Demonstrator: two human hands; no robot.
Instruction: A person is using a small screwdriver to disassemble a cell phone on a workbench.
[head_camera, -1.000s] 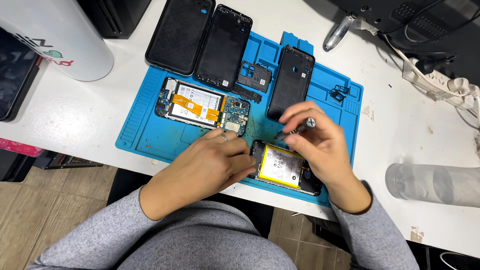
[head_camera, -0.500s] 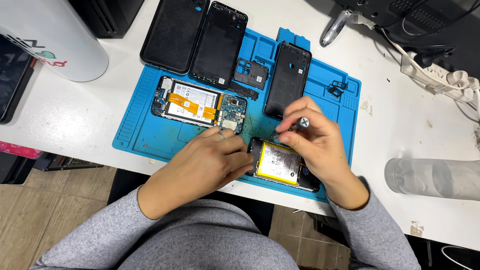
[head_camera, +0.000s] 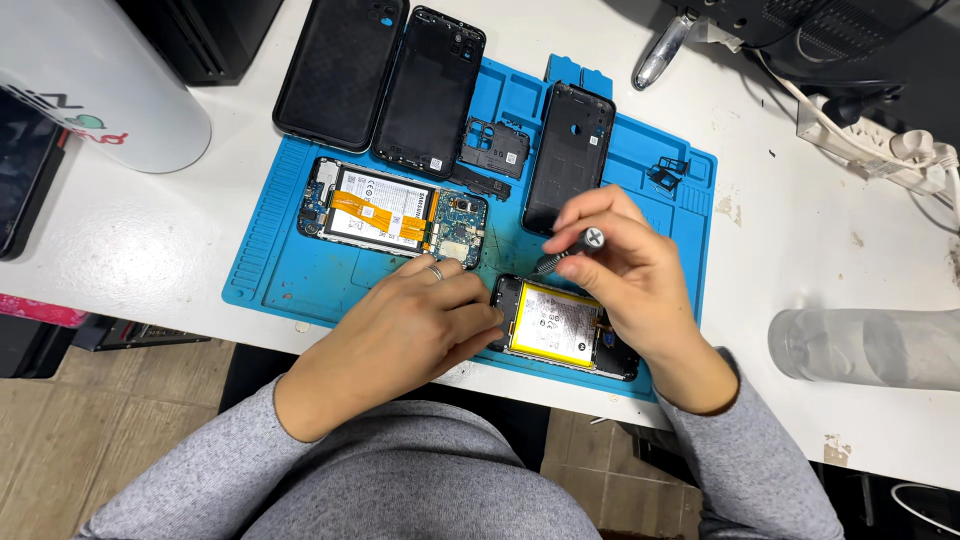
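Note:
An opened phone with a yellow battery lies at the near edge of the blue work mat. My left hand rests on the mat and presses against the phone's left end; a ring is on one finger. My right hand grips a small screwdriver with a silver cap, held over the phone's top left corner. Its tip is hidden behind my fingers.
A second opened phone with an orange ribbon lies on the mat. Black back covers and small black parts sit behind. A white cylinder, a clear bottle and cables are on the white table.
My right hand has shifted slightly with the screwdriver over the phone's corner. My left hand stays against the phone. The view has moved a little.

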